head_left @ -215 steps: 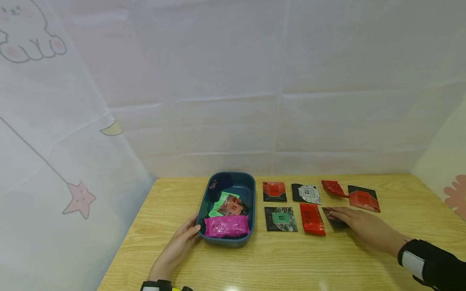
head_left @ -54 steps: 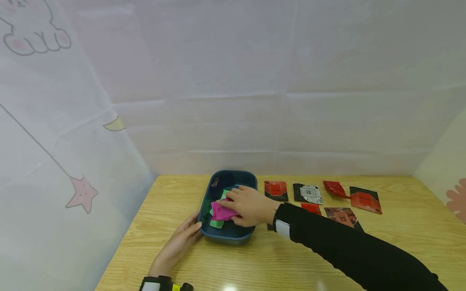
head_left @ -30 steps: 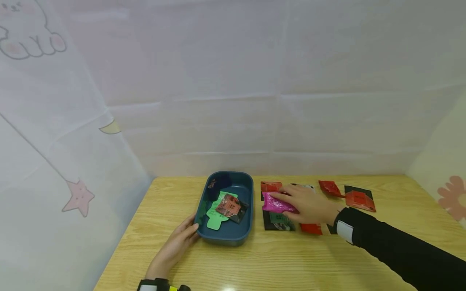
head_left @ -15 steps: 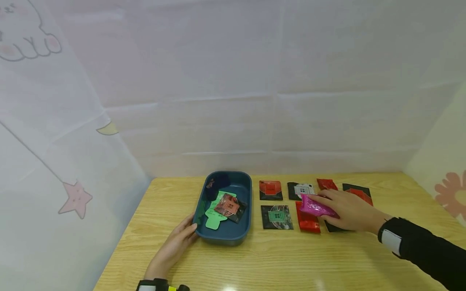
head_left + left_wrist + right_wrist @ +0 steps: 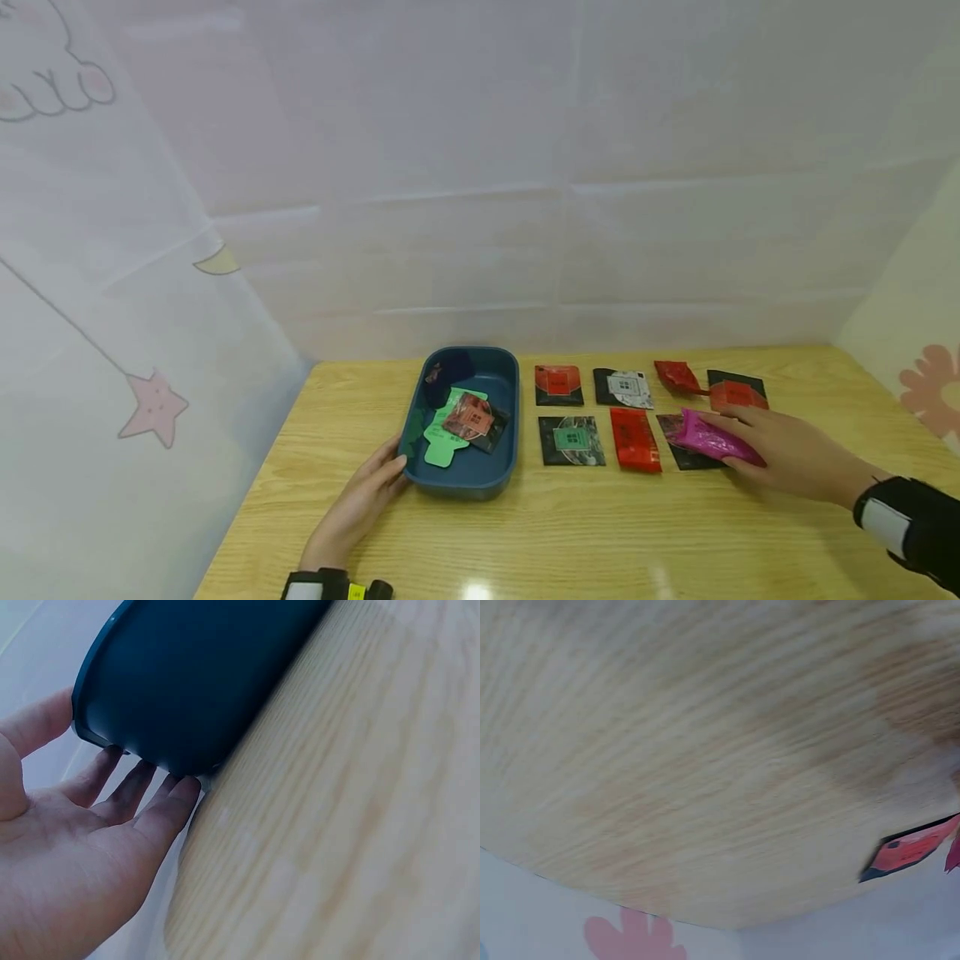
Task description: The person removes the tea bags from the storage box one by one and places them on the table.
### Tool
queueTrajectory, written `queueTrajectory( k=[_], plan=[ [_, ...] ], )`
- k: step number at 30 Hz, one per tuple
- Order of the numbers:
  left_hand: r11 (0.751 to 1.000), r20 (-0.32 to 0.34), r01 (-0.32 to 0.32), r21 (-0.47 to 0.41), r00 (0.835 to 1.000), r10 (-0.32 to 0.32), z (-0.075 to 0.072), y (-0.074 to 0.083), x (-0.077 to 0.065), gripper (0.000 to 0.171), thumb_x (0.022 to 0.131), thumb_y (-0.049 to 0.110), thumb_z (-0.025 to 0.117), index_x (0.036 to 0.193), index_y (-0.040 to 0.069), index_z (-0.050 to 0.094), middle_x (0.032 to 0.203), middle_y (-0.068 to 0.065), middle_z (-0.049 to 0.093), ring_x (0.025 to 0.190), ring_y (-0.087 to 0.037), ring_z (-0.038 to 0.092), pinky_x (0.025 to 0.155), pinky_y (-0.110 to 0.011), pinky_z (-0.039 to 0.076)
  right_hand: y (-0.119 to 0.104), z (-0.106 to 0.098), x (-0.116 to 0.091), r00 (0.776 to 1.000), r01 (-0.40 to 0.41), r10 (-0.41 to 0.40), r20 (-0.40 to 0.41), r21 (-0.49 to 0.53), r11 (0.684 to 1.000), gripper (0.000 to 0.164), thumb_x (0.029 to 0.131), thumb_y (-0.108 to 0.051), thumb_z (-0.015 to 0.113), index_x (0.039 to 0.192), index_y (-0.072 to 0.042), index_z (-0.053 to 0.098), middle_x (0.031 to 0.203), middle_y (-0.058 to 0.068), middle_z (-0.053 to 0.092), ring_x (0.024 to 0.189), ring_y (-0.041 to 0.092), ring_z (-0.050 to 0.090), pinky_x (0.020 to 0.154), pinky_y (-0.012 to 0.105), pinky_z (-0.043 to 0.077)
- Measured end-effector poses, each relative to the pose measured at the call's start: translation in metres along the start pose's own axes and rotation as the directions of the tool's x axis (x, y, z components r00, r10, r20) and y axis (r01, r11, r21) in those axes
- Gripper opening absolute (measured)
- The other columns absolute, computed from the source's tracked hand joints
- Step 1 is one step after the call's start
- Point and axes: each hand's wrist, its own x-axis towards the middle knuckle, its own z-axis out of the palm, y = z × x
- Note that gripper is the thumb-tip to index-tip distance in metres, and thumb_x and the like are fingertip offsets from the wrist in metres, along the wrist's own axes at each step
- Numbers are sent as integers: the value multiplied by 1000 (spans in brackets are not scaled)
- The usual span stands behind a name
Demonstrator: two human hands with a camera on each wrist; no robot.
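My left hand grips the near-left side of a dark blue plastic box. In the left wrist view the thumb is at the rim and the fingers lie against the outer wall. Inside the box are a green bottle-shaped packet and a dark sachet with a reddish label overlapping it. My right hand holds a shiny pink packet by its right part, low over a dark brown-red sachet that it partly covers. In the right wrist view the hand and packet are barely seen, at the right edge.
Right of the box lie sachets in two rows: red-black, black-white, crumpled red and another red-black behind; green-labelled and red in front. A white printed cloth hangs behind the wooden table.
My right hand lifted the pink packet from the box and carried it rightward to above the brown-red sachet. My left hand stayed at the box.
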Motion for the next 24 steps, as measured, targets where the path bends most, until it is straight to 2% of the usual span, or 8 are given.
queueTrajectory(
  k=[5, 10, 14, 19, 22, 24],
  plan=[
    [1000, 7, 8, 9, 1000, -8, 0, 1, 0, 63, 107, 19, 43, 158, 0, 11, 163, -19, 8, 148, -32, 13, 118, -47, 18, 7, -2, -16, 998, -59, 59, 19, 18, 998, 68, 81, -44, 79, 137, -11, 58, 123, 20, 61, 101, 40, 64, 81, 59, 54],
    [1000, 2, 20, 21, 1000, -20, -1, 0, 0, 64, 107, 21, 44, 158, 1, 11, 163, -17, 9, 148, -30, 15, 117, -40, 25, 11, 3, -26, 991, -133, 132, 35, 27, 991, 70, 81, -43, 79, 137, -8, 56, 122, 26, 59, 101, 44, 63, 77, 59, 55],
    [1000, 0, 17, 17, 1000, -17, -1, 0, 0, 65, 107, 21, 45, 158, 1, 11, 163, -18, 9, 148, -31, 14, 117, -42, 23, 12, 7, -30, 982, -186, 184, 38, 43, 982, 70, 83, -38, 79, 139, -5, 52, 118, 31, 58, 95, 44, 64, 69, 55, 57],
    [1000, -8, 19, 5, 1000, -19, 0, 1, 0, 65, 106, 21, 45, 158, 0, 11, 163, -19, 9, 148, -31, 14, 118, -47, 17, 12, 12, -29, 968, -251, 249, 33, 72, 965, 68, 84, -35, 78, 134, 5, 54, 101, 20, 61, 77, 26, 61, 56, 38, 54],
    [1000, -13, 19, 0, 1000, -19, 0, 1, 0, 65, 106, 20, 45, 158, 1, 11, 163, -19, 9, 148, -31, 15, 118, -47, 17, 12, 14, -27, 952, -305, 303, 41, 92, 948, 68, 86, -37, 76, 130, 10, 54, 94, 17, 60, 73, 23, 59, 57, 40, 54],
    [1000, -13, 17, -1, 1000, -17, 1, 1, 0, 64, 106, 20, 45, 158, 0, 11, 163, -19, 9, 148, -31, 14, 118, -47, 17, 13, 15, -26, 939, -343, 339, 50, 105, 934, 69, 87, -39, 74, 129, 12, 53, 93, 19, 60, 74, 27, 61, 61, 46, 56]
  ],
)
